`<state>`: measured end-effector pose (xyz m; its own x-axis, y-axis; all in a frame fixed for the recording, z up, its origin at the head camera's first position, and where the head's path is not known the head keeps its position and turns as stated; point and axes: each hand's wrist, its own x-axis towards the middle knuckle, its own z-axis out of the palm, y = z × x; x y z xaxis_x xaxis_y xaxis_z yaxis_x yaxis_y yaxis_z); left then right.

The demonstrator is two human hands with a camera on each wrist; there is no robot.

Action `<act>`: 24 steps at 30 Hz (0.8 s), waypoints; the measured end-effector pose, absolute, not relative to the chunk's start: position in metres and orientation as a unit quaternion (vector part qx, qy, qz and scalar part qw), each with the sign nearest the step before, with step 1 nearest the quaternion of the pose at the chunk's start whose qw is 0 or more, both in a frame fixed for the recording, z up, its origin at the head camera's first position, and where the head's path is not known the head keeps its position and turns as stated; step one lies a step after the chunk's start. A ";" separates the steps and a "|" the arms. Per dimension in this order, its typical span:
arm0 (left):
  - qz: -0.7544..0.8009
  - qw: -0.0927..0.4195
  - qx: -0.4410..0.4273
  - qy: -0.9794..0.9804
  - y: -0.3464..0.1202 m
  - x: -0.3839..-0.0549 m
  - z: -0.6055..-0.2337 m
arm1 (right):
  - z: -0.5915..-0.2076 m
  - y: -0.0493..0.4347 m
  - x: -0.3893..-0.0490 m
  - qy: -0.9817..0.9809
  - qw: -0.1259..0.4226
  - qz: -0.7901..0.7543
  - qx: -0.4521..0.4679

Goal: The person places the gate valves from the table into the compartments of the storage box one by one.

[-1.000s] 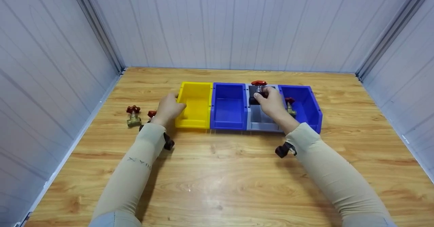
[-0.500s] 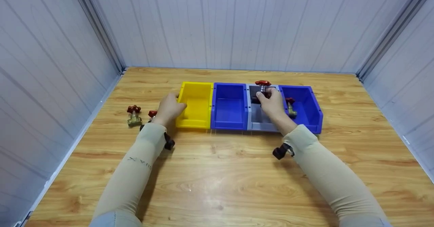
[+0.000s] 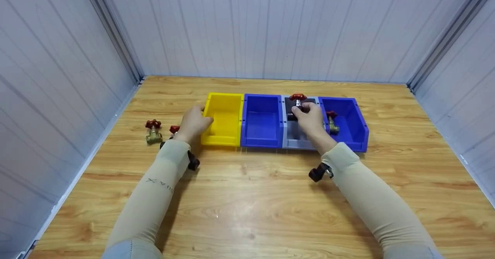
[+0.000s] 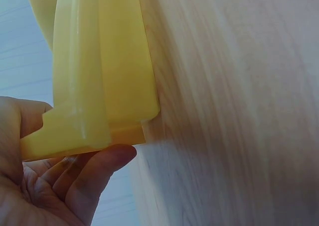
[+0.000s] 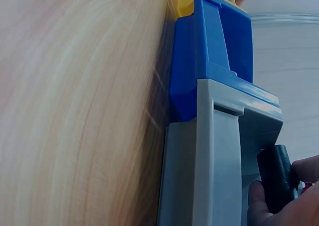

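My left hand grips the left wall of the yellow bin, thumb over the rim and fingers curled along the outside. In the left wrist view that hand pinches the yellow wall. Over the grey bin, my right hand holds a valve with a red handwheel on top. The right wrist view shows its dark body between thumb and fingers, at the grey bin's opening. Part of the handwheel is hidden there.
A blue bin stands between yellow and grey. The rightmost blue bin contains a brass valve with a red handwheel. Another brass valve lies on the table at left; beside it, a red handwheel shows partly behind my left wrist.
My right hand and its valve have shifted slightly, first right and up, then a little left and lower over the grey bin. The left hand stays on the yellow bin.
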<state>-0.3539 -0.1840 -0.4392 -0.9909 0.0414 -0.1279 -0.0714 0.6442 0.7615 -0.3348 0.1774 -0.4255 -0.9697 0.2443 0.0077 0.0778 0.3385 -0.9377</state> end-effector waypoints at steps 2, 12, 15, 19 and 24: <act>0.427 0.068 -0.011 0.902 -0.184 -0.353 -0.439 | -0.427 0.177 -0.335 -0.818 0.069 0.561 -0.104; 0.435 0.065 -0.014 0.898 -0.181 -0.352 -0.439 | -0.433 0.177 -0.339 -0.802 0.030 0.584 -0.120; 0.436 0.064 -0.011 0.898 -0.181 -0.352 -0.439 | -0.434 0.179 -0.341 -0.796 0.024 0.594 -0.119; 0.434 0.065 -0.012 0.899 -0.181 -0.353 -0.438 | -0.435 0.181 -0.343 -0.785 0.024 0.606 -0.123; 0.435 0.072 -0.024 0.897 -0.181 -0.355 -0.438 | -0.434 0.182 -0.346 -0.790 0.007 0.600 -0.125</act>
<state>-0.3545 -0.1812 -0.4385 -0.9885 0.0187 -0.1503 -0.1063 0.6209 0.7767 -0.3459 0.1816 -0.4339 -0.9685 0.2063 -0.1392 0.1893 0.2480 -0.9501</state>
